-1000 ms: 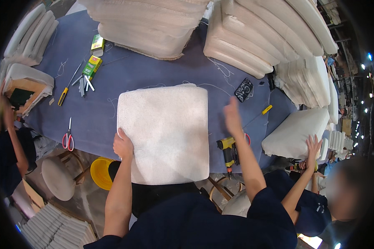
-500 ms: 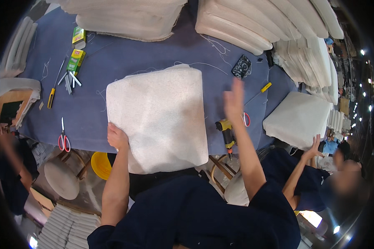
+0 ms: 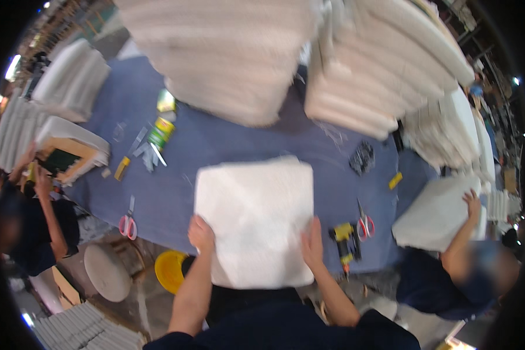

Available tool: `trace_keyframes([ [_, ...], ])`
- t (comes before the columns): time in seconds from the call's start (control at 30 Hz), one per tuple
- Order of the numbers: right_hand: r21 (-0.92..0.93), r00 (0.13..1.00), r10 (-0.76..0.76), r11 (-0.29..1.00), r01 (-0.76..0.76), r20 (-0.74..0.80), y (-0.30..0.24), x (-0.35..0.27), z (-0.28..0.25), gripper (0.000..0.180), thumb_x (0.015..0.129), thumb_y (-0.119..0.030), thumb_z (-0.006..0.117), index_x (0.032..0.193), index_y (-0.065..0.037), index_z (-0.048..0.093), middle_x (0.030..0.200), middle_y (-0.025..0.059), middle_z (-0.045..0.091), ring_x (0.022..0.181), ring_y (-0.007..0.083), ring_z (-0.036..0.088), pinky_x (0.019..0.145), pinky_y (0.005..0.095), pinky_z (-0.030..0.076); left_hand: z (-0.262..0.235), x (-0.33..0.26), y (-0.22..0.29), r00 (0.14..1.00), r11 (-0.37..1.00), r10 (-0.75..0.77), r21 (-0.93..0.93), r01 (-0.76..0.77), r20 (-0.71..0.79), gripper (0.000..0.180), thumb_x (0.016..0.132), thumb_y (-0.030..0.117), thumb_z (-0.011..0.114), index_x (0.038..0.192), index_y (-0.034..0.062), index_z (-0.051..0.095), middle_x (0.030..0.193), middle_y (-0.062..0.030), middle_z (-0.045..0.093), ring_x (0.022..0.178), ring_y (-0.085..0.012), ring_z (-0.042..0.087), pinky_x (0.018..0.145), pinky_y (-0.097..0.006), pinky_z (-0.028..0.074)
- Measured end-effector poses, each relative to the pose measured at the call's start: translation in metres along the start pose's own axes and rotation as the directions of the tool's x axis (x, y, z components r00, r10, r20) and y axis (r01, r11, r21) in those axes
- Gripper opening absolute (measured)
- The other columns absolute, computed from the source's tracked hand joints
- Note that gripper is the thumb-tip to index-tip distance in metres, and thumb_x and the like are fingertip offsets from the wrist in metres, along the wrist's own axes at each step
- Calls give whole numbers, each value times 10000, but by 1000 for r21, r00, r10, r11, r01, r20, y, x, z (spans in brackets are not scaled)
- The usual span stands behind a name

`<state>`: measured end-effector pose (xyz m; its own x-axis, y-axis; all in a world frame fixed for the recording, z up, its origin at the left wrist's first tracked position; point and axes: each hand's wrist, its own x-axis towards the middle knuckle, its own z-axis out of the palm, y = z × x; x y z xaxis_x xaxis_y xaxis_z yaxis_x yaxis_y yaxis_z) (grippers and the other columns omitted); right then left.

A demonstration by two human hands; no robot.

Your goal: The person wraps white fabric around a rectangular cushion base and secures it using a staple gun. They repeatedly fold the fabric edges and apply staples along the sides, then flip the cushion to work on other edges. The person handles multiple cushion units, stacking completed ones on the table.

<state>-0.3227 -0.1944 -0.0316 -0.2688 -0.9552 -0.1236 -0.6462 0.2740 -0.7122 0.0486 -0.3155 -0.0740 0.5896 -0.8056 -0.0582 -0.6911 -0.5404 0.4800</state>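
Item one: a white padded square panel [image 3: 255, 224], lying between the two grips at the near edge of the tabletop [image 3: 251, 143], its lower part reaching over the wearer's lap. Left grip [image 3: 202, 234]: curled around the panel's left side, thumb uppermost, grasping it. Right grip [image 3: 312, 242]: laid along the opposite side, digits extended and blurred; whether it clasps or merely touches, I cannot tell. Just right of the right grip: one yellow-and-black power tool [image 3: 343, 238], with red-handled scissors [image 3: 366, 226] beside it. Farther off, beyond and to the right of that grip: a yellow handle [image 3: 395, 180] and a dark patterned slab [image 3: 363, 158]. Left of the left grip: a second pair of scissors [image 3: 128, 226]. Beyond and left of the same grip: a yellow-handled tool [image 3: 122, 169], grey metal strips [image 3: 151, 157], a green-and-yellow box [image 3: 161, 134] and a smaller carton [image 3: 166, 101]. Well beyond both grips: two tall piles of pale padding, one left [image 3: 221, 58], one right [image 3: 379, 70]. Below and left of the left grip: a yellow basin [image 3: 170, 272]. Far right of the right grip: a co-worker's hand [image 3: 472, 203] resting on a pale cushion [image 3: 433, 213].
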Motion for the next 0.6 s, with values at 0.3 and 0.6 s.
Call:
trace_keyframes([
  [0.3, 196, 981, 103, 971, -134, 162, 42, -3, -13, 569, 1109, -284, 619, 1572, 23, 495, 1497, 262, 621, 1367, 373, 620, 1139, 454, 487, -34, -15, -3, 962, 953, -239, -157, 258, 128, 614, 1096, 593, 471, 1138, 41, 737, 1125, -269, 765, 1068, -503, 718, 942, -591, 548],
  [0.6, 422, 989, -11, 905, -54, 151, 96, 5, 19, 640, 1113, -252, 577, 1613, 93, 373, 1543, 275, 550, 1385, 322, 557, 1167, 406, 454, -29, -59, -110, 937, 805, 316, -565, -183, 147, 694, 1077, 477, 602, 1587, 19, 492, 1511, -292, 603, 1399, -454, 580, 1184, -505, 455],
])
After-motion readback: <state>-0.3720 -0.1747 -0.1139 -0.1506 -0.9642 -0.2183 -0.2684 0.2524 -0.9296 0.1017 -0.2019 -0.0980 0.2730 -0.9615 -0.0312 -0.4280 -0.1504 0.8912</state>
